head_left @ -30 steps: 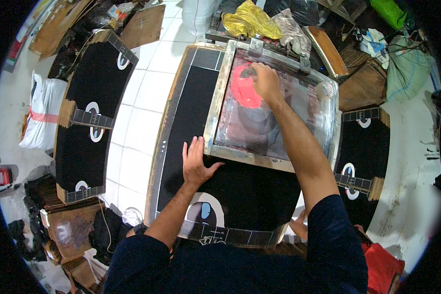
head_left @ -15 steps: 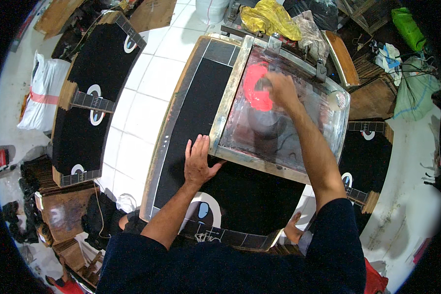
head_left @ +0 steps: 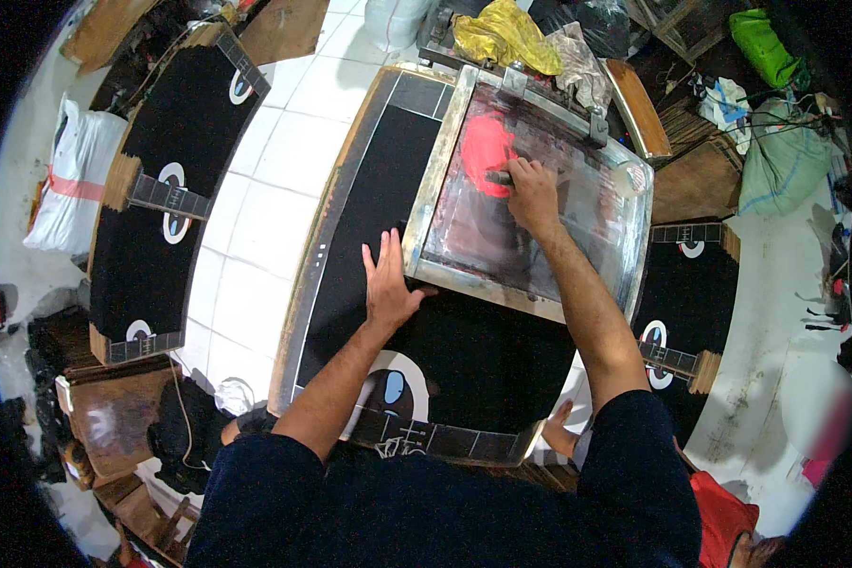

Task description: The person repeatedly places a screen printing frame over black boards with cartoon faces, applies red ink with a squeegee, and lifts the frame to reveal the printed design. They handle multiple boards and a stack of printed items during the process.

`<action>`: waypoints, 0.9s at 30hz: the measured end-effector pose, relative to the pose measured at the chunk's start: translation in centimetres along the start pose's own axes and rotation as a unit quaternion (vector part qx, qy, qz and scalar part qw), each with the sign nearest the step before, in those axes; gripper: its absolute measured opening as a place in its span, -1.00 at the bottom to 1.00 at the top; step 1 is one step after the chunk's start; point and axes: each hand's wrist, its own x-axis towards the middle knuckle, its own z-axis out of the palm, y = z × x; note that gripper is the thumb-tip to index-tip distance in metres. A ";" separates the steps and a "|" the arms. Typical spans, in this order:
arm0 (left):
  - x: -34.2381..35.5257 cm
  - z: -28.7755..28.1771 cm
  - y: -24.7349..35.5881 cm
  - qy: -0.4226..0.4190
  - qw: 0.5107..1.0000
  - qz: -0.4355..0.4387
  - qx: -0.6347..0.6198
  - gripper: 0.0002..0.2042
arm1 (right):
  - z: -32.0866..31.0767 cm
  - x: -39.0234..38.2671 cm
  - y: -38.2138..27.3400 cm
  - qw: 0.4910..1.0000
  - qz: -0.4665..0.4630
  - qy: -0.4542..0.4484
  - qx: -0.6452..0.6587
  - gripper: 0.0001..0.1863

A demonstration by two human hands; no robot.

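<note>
A wooden screen-printing frame (head_left: 433, 180) lies over a long board covered in black cloth (head_left: 374, 204). Bright pink-red ink (head_left: 488, 142) spreads over the upper left of its mesh (head_left: 473, 237). My right hand (head_left: 532, 194) is closed on a small dark squeegee (head_left: 497, 177) at the lower right edge of the ink; the fingers partly hide it. My left hand (head_left: 393, 292) is open at the frame's near left corner, resting on the black cloth with its thumb spread toward the frame. Below it, a printed eye shape (head_left: 395, 386) shows on the cloth.
Another cloth-covered board (head_left: 156, 104) with printed eyes stands to the left, and a similar one (head_left: 691, 293) to the right. Metal hinge clamps (head_left: 597, 128) hold the frame's far side. Beyond are a yellow plastic bag (head_left: 506, 36) and a green sack (head_left: 786, 161). Red cloth (head_left: 724, 511) appears lower right.
My right hand has moved a little down and nearer across the mesh with the squeegee. My left hand has shifted slightly, its fingers now more spread. The whole view has shifted slightly left.
</note>
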 end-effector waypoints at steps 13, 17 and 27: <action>-0.5 0.6 -0.2 0.052 0.983 0.008 -0.176 -0.01 | -3.3 2.9 1.6 0.987 -0.012 -0.095 0.127 -0.69; -0.4 0.6 -0.2 0.059 0.986 0.015 -0.155 -0.01 | -1.2 5.4 2.8 0.993 -0.030 -0.058 0.103 -0.63; -0.6 0.8 -0.3 0.081 0.985 0.035 -0.151 -0.01 | 1.4 5.1 2.1 0.991 -0.029 0.052 0.116 -0.60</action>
